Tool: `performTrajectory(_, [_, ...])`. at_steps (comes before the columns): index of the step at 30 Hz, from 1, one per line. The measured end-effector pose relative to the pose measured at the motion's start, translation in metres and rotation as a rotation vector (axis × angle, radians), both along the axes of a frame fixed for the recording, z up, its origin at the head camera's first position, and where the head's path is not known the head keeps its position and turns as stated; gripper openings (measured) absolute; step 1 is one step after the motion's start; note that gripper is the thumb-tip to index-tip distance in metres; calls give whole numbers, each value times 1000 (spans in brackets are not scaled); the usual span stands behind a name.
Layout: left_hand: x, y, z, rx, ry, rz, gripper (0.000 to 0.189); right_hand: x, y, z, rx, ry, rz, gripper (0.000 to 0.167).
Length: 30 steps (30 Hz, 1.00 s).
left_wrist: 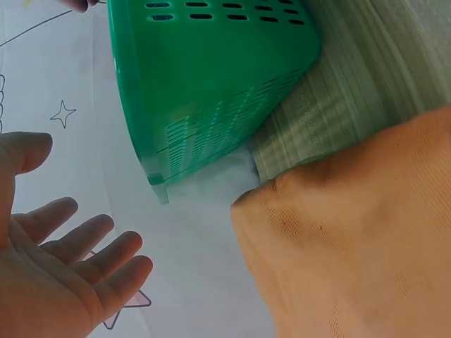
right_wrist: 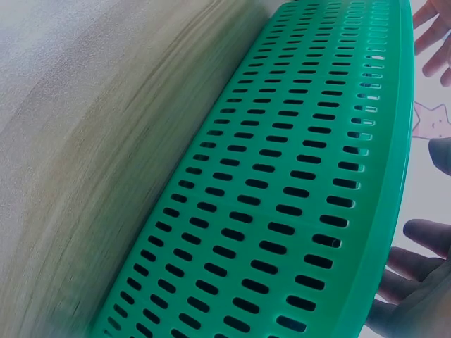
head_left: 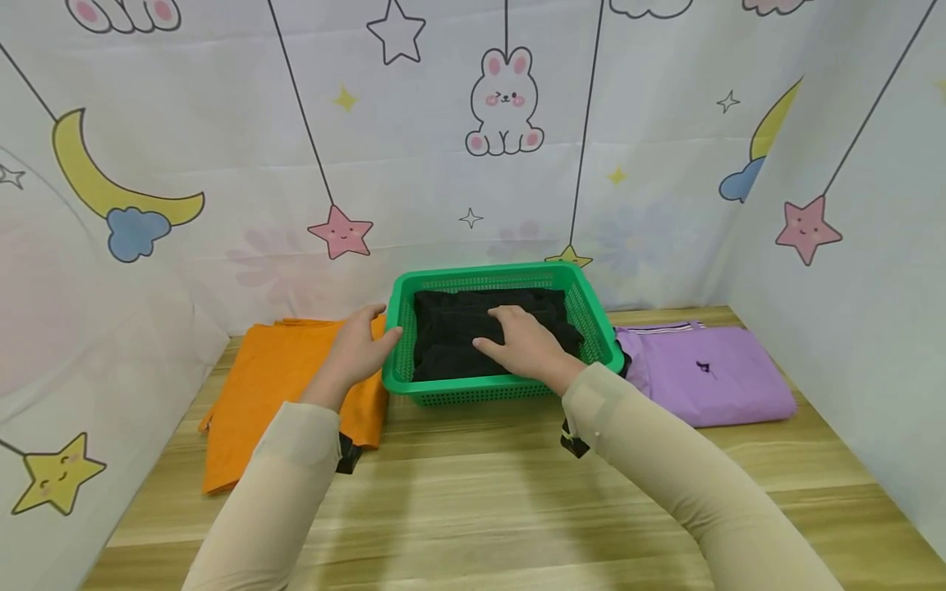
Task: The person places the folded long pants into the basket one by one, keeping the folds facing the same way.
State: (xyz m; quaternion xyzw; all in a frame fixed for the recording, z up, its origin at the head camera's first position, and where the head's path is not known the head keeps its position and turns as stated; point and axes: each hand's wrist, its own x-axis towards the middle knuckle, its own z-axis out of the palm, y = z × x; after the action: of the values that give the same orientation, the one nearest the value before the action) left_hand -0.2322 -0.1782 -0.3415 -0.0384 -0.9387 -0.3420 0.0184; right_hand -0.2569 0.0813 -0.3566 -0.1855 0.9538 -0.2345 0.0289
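A green plastic basket (head_left: 484,384) with slotted walls stands at the back of the table, and folded black cloth (head_left: 458,336) lies inside it. My left hand (head_left: 360,349) hovers by the basket's left side, above folded orange cloth (head_left: 277,377). In the left wrist view its fingers (left_wrist: 106,229) are spread and apart from the basket, holding nothing. Over the basket's front right part is my right hand (head_left: 528,341), thumb and fingers apart, above the black cloth. The right wrist view shows its fingers (right_wrist: 416,264) beyond the basket's rim with nothing between them.
Folded purple cloth (head_left: 709,377) lies right of the basket, close against it. Beneath everything is a wood-grain table (head_left: 473,501). A white printed curtain (head_left: 429,164) hangs right behind the basket, with more of it along both sides.
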Motion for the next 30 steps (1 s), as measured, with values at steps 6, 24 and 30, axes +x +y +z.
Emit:
performTrajectory(6, [1,-3,-3,5,1,6,60,1,-1,-2,-1,-2,4,67])
performTrajectory(24, [5,-6,-4,6,-13,18,60,1,-7,-7,-29,-16,3,67])
performTrajectory(30, [6,-8,-7,9,-12,24,60,3,-9,-7,-57,-35,20,67])
